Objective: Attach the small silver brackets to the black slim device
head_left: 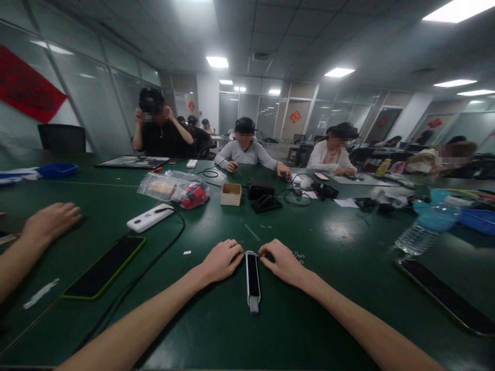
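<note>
A narrow device with a long dark face, a white frame and a grey tip at its near end lies lengthwise on the table in front of me. My left hand is at the left corner of its far end, thumb and fingertips pinched together there. At the opposite corner my right hand pinches the same end with thumb and forefinger. What exactly lies between the fingertips is too small to make out. Several small pale rings show on the table just beyond my right hand.
Left of me are a phone with a green edge, a white power bank with a black cable, and another person's hand. Farther off sit a plastic bag and a small box. A bottle and a dark phone lie right.
</note>
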{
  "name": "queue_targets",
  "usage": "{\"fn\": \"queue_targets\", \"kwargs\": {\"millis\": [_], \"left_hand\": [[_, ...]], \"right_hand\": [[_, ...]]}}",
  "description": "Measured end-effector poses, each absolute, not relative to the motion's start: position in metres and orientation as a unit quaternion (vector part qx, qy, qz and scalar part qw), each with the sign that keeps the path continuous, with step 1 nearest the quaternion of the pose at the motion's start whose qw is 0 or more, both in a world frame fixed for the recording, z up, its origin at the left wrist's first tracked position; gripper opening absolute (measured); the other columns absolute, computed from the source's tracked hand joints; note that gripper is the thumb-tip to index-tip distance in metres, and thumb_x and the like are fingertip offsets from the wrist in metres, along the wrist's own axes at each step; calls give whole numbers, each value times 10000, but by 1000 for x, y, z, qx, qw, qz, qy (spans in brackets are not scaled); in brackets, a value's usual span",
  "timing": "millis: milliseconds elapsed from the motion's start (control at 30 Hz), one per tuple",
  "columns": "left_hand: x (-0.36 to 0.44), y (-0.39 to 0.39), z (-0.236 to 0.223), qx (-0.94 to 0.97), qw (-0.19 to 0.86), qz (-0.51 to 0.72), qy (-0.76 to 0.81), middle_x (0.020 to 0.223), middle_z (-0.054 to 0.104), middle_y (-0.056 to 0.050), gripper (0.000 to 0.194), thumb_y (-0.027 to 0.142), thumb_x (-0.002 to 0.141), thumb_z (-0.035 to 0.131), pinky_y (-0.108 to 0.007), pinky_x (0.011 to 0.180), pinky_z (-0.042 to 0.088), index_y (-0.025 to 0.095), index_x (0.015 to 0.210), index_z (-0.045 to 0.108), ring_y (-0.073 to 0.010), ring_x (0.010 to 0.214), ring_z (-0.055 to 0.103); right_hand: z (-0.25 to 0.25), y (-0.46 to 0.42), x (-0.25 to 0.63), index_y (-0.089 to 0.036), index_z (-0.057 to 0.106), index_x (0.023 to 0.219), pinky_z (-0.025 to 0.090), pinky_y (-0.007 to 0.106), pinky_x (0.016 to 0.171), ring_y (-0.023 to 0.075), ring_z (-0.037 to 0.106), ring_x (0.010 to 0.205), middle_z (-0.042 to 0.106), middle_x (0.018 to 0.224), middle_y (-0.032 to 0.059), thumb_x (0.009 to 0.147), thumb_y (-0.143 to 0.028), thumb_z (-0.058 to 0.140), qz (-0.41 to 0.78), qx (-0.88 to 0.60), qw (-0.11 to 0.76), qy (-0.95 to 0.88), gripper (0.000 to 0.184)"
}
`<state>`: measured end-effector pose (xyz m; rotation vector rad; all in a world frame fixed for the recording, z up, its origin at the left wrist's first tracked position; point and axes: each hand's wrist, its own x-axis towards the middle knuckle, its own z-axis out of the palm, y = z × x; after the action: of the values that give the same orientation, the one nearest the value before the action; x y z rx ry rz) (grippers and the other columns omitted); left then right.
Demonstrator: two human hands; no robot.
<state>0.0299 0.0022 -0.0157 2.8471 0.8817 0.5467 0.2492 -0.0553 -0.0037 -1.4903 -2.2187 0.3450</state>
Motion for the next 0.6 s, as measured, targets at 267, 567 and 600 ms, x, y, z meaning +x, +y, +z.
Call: {"fn": "queue_targets", "kwargs": {"millis": [267,567,600], "left_hand": [[30,2,-16,937,59,181,293,904,573,-46,166,252,927,413,-289,744,428,190,934,567,-178,836,537],[30,2,-16,937,59,183,292,902,572,-44,174,246,929,408,-284,750,428,189,937,572,-172,829,535],[30,2,-16,937,59,184,292,902,572,-44,173,244,929,409,-286,749,428,189,937,573,-173,829,535]], "right_hand": [[2,-58,250,-193,624,953,458,339,803,189,530,910,637,954,45,869,-231,551,130,-518,226,-815,118],[7,-57,245,-182,621,942,451,321,819,179,533,918,640,950,38,872,-210,561,123,-512,229,-819,96],[7,-57,245,-182,619,936,451,322,820,180,535,915,641,944,37,869,-210,566,120,-511,230,-820,90]]}}
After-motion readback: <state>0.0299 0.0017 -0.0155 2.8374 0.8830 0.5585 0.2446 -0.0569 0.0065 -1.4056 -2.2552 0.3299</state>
